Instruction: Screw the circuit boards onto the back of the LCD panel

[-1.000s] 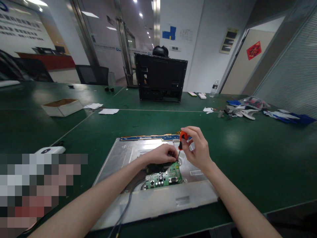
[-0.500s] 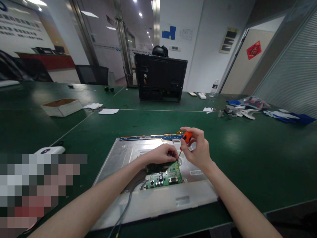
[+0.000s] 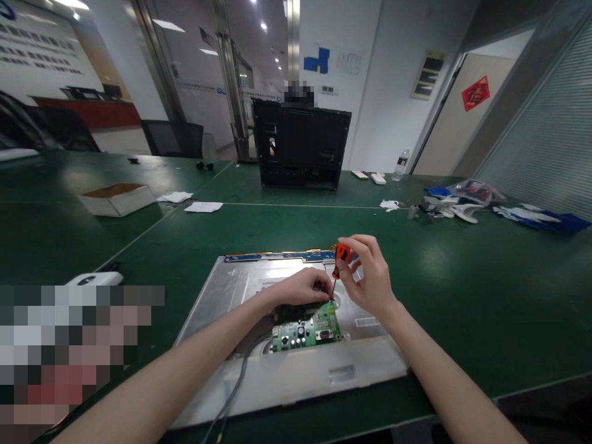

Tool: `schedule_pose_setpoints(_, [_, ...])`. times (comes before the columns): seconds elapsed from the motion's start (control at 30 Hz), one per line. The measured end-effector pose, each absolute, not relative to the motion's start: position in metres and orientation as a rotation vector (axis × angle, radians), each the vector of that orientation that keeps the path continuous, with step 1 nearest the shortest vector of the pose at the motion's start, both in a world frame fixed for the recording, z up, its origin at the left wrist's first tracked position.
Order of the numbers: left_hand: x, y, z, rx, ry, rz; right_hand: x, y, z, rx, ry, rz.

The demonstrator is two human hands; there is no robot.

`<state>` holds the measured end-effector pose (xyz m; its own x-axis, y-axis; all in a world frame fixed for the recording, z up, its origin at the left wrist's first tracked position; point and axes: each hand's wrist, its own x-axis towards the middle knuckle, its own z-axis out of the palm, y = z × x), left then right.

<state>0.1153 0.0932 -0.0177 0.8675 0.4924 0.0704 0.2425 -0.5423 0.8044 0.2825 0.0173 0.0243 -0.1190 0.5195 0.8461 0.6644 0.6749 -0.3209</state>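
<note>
Since half a second earlier, the orange handle was brought back upright. Right hand (image 3: 367,277) fingers were pinched on the small screwdriver (image 3: 340,262); left hand (image 3: 303,288) fingers were pressed together on the green circuit board (image 3: 308,330), judged light, stiff, fragile, best held by its edges, on the metal panel (image 3: 231,290).

The orange-handled screwdriver (image 3: 339,264) stands nearly upright again in the right hand (image 3: 369,277), its handle back over the tip at the corner of the green circuit board (image 3: 308,332). Half a second earlier the handle leaned off to the right, the shaft slanted. The fingers (image 3: 358,242) have shifted around the handle with the swing.
</note>
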Motion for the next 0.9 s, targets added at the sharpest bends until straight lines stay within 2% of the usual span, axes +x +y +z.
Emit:
schedule_pose_setpoints(0.47, [0.116, 0.093, -0.016, 2.163, 0.566, 0.343, 0.283, 0.02, 0.023, -0.941, -1.723, -0.272])
schedule_pose_setpoints(0.9, [0.115, 0.093, -0.015, 2.128, 0.56, 0.332, 0.284, 0.022, 0.014, -0.967, -1.67, -0.204])
